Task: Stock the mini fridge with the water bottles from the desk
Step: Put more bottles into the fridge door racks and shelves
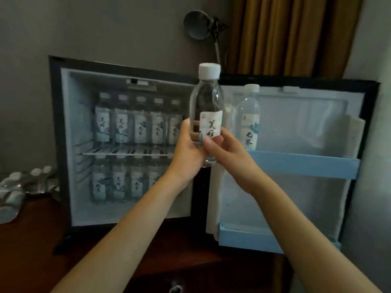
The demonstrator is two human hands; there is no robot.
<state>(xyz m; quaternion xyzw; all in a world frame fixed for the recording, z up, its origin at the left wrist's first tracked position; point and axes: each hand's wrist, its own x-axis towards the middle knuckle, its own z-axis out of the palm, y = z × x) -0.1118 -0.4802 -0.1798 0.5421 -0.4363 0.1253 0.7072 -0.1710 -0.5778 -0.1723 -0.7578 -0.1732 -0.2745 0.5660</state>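
A clear water bottle (207,102) with a white cap and a white label stands upright between both hands, in front of the open mini fridge (63,127). My left hand (186,149) wraps its lower left side; my right hand (224,151) grips its lower right side. Inside the fridge, several labelled bottles (137,121) line the upper wire shelf, and several more (120,180) stand on the floor below. One bottle (248,117) stands in the upper rack of the open door (304,163).
A shrink-wrapped pack of bottles (19,187) lies on the dark wooden desk (31,240) at the left. The door's lower rack (249,237) holds nothing. A black lamp (201,24) hangs on the grey wall; brown curtains (285,34) are behind the door.
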